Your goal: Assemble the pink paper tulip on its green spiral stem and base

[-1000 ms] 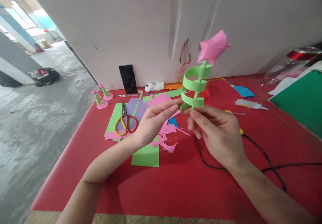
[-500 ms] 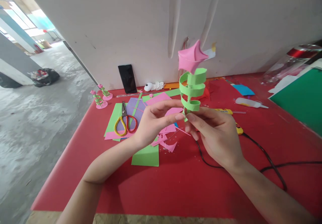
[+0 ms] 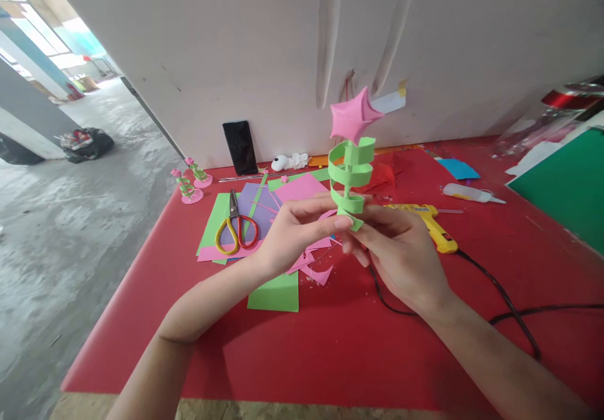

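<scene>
Above the table I hold up a paper flower, made of a puffy pink star [image 3: 355, 117] on top of a stem with a green paper spiral [image 3: 349, 173] around it. My left hand [image 3: 302, 228] pinches the spiral's lower end with thumb and fingers. From the other side my right hand [image 3: 401, 250] grips the same lower end, fingers closed. The stem's foot is hidden by my fingers. Two smaller paper flowers [image 3: 189, 184] with pink round bases stand at the table's far left corner.
Scissors [image 3: 237, 228] lie on coloured paper sheets [image 3: 274, 294] to the left. A yellow glue gun [image 3: 441, 234] with a black cord [image 3: 495, 288] rests right of my right hand. Behind are a phone [image 3: 239, 148], a squeeze bottle [image 3: 472, 193] and a clear jar [image 3: 538, 121].
The flower has shifted slightly left and down and turned a little. The green strip's lower end now shows more between my fingers, and more of the glue gun is visible.
</scene>
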Demonstrator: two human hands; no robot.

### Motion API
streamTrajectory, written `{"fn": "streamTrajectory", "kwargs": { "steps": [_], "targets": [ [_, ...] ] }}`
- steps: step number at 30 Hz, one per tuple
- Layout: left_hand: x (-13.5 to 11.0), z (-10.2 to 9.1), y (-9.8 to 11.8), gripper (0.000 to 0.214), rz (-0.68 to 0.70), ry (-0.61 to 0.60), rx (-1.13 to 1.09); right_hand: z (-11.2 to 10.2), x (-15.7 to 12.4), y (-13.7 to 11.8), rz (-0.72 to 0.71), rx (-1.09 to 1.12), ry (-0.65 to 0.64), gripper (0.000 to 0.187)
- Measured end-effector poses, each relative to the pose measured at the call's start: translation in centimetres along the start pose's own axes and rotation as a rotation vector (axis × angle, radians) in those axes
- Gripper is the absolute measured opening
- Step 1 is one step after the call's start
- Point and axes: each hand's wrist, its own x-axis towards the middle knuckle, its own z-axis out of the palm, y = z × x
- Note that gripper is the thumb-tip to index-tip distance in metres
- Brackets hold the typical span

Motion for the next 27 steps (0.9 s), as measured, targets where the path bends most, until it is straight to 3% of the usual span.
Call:
{"fn": "streamTrajectory", "kwargs": {
  "steps": [4, 9, 15, 18, 22, 27],
  "targets": [
    [0.1, -0.2, -0.2, 0.024, -0.007, 0.010, 0.049, -0.3, 0.3, 0.0, 0.022, -0.010, -0.005, 0.015],
    [1.0, -0.6, -0.5, 0.031, 0.024, 0.201, 0.009, -0.6, 0.4, -0.2, -0.004, -0.024, 0.007, 0.016],
    [1.8, -1.8, -0.5, 0.022, 0.055, 0.372, -0.077, -0.6, 0.5, -0.2, -0.019, -0.068, 0.012, 0.018],
    [1.7, -2.1, -0.6, 0.018, 0.111, 0.365, -0.030, -0.4, 0.5, -0.2, -0.028, -0.078, 0.025, 0.018],
    [1.4, -1.9, -0.7, 0.031, 0.054, 0.300, 0.001, -0.2, 0.5, -0.3, -0.044, -0.090, 0.022, 0.024],
    [1.4, -1.4, -0.5, 0.012, 0.076, 0.272, -0.014, -0.3, 0.4, -0.2, -0.053, -0.101, -0.012, 0.027]
  ]
}}
